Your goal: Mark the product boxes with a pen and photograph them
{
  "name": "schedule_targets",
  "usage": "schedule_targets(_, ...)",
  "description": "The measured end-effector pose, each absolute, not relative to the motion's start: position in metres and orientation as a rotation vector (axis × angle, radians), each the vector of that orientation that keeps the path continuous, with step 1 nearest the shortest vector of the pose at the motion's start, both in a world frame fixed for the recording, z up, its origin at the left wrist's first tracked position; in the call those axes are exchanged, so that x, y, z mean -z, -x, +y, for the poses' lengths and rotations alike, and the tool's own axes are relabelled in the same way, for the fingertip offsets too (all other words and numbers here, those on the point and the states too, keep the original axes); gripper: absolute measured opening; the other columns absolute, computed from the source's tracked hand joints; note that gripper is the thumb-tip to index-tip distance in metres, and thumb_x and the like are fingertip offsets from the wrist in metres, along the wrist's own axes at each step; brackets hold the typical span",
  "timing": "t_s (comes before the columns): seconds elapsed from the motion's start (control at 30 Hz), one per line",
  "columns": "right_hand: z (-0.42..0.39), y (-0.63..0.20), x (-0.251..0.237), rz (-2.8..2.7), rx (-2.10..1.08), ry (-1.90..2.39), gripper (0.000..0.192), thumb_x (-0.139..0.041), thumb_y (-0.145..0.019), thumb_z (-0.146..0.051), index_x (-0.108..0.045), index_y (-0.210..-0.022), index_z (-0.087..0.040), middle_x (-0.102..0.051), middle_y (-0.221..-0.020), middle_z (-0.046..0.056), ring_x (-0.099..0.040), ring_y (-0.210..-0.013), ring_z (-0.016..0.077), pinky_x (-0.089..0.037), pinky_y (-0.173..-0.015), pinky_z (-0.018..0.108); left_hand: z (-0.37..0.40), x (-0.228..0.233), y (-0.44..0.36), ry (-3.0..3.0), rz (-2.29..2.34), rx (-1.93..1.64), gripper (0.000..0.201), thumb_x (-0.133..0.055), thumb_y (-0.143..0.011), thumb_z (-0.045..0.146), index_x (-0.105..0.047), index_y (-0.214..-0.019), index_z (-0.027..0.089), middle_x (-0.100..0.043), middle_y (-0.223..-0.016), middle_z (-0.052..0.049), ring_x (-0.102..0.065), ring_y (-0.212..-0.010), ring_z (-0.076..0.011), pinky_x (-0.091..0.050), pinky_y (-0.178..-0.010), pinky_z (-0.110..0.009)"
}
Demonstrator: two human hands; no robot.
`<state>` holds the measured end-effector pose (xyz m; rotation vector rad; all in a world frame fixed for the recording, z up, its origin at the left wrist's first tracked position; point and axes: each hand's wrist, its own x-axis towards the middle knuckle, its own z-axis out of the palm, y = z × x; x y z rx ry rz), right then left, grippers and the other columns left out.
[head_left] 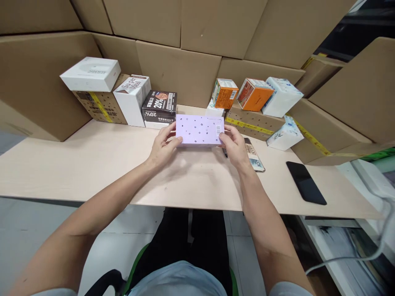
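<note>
A light purple box (197, 130) is held up over the table between my two hands. Its broad face carries scattered small dark ring marks, with a barcode near the right end. My left hand (164, 144) grips the left end, thumb on the near edge. On the right end my right hand (233, 142) has its thumb over the face by the barcode. Partly hidden behind my right hand lies a flat printed packet (254, 155), with the tip of a dark pen-like thing (225, 152) beside it.
At the back left stand a white box (92, 74) on a brown carton (101, 107), a Super Meal box (132, 98) and a dark box (159, 106). Orange boxes (226, 93) and white patterned boxes (282, 97) sit back right. A black phone (306, 183) lies right. Cardboard panels (179, 74) wall the table.
</note>
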<state>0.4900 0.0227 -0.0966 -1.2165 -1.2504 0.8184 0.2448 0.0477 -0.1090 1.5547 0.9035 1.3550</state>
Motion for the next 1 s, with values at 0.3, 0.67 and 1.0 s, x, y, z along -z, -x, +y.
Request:
schedule_targets(0.3,0.026,-0.495,0.100,-1.172,-0.782,1.201,0.028,-0.064,-0.084,-0.051,-0.052,-0.084,-0.025,-0.064,-0.082,-0.001,-0.062,-0.072,0.0135,-0.052,-0.064,0.027,0.049,0.117,-0.247,-1.587,0.741,-1.377,0.052,-0.073,-0.071,0.020,-0.054,-0.119,0.023,-0.063,-0.126,-0.009,-0.060,-0.121,-0.0269,-0.051,-0.104,-0.052)
schedule_targets(0.67,0.023,-0.496,0.098,-1.128,-0.809,1.346,0.059,-0.052,-0.080,-0.081,-0.053,-0.076,-0.023,-0.061,-0.073,0.003,-0.062,-0.066,0.0172,-0.050,-0.053,0.028,0.042,0.110,-0.250,-1.428,0.921,-1.453,0.025,-0.062,-0.087,0.042,-0.056,-0.080,0.019,-0.059,-0.082,0.000,-0.058,-0.078,-0.0128,-0.054,-0.072,-0.029)
schedule_targets(1.0,0.021,-0.498,0.093,-1.192,-0.804,1.474,0.056,-0.042,-0.088,-0.077,-0.052,-0.078,-0.023,-0.064,-0.076,0.005,-0.062,-0.065,0.0175,-0.050,-0.057,0.030,0.041,0.109,-0.251,-1.554,1.076,-1.415,0.011,-0.069,-0.076,0.023,-0.062,-0.083,0.018,-0.064,-0.089,-0.002,-0.062,-0.083,-0.0151,-0.050,-0.066,-0.026)
